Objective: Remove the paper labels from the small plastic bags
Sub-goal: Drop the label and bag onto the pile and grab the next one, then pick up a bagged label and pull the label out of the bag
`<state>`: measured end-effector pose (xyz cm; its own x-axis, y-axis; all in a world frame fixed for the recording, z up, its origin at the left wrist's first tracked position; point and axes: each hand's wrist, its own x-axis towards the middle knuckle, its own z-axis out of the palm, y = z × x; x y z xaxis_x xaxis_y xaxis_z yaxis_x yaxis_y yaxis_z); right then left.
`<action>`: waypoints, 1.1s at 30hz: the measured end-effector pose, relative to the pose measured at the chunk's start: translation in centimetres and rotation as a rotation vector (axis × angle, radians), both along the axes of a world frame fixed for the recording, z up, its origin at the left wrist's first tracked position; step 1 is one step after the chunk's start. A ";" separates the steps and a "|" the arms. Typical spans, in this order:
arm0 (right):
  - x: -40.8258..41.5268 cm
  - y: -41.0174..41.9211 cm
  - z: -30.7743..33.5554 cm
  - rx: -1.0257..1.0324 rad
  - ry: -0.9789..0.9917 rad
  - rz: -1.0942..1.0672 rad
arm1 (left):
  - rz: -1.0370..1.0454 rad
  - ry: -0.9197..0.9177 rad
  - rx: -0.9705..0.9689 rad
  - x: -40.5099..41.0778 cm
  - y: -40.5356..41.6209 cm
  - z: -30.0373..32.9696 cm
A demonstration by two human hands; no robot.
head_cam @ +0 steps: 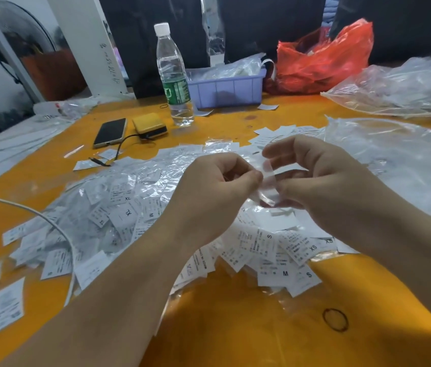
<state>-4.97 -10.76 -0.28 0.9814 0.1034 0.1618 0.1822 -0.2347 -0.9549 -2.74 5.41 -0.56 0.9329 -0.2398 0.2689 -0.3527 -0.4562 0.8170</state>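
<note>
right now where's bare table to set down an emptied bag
Bare orange table lies near the front edge, between the forearms, beside the rubber band. Another free strip runs between the bottle and the label pile. The middle is crowded with labels and bags under both hands; clear bags cover the right.

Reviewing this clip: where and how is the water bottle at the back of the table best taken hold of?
Probably round the straight, clear body just above the green label of the water bottle, coming from the near side. It stands upright, the purple bin crowds its right, and the body is wider than the capped neck, so the grip should sit steadier there.
</note>
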 end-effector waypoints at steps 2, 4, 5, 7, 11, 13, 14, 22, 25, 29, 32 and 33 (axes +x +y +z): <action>-0.3 0.2 -0.1 -0.115 -0.066 -0.028 | 0.010 0.024 -0.042 0.1 0.1 0.0; -0.6 0.2 -0.3 -0.317 -0.140 -0.025 | 0.012 0.045 -0.090 0.3 0.2 0.1; -0.7 0.3 -0.4 -0.396 -0.154 -0.013 | 0.011 0.055 -0.110 0.3 0.3 0.1; -0.9 0.4 -0.5 -0.456 -0.166 -0.004 | 0.009 0.062 -0.129 0.3 0.4 0.0; 0.1 -0.2 -0.7 -0.299 -0.223 -0.084 | -0.017 0.077 -0.183 0.3 0.4 0.2; 0.3 -0.4 -0.4 -0.200 -0.225 -0.072 | -0.039 0.102 -0.245 0.3 0.5 0.3; 0.2 -0.5 -0.3 -0.149 -0.206 -0.047 | -0.047 0.111 -0.267 0.3 0.5 0.4; 0.4 -0.4 -0.3 -0.001 -0.126 0.044 | -0.058 0.122 -0.289 0.2 0.5 0.5; 0.6 -0.8 -0.2 0.123 -0.083 -0.013 | -0.067 0.152 -0.296 0.1 0.5 0.7; 0.9 -0.9 0.1 0.310 0.007 -0.077 | -0.083 0.166 -0.294 0.1 0.3 0.7; 1.0 -0.9 0.2 0.379 0.032 -0.114 | -0.100 0.182 -0.274 0.1 0.2 0.5; 1.0 -0.8 0.2 0.388 0.037 -0.114 | -0.104 0.191 -0.276 0.1 0.2 0.5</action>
<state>-3.99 -11.60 -0.04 0.9889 -0.0685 0.1320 0.1399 0.1274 -0.9819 -2.61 5.62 -0.10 0.9469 -0.2791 0.1595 -0.2144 -0.1787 0.9603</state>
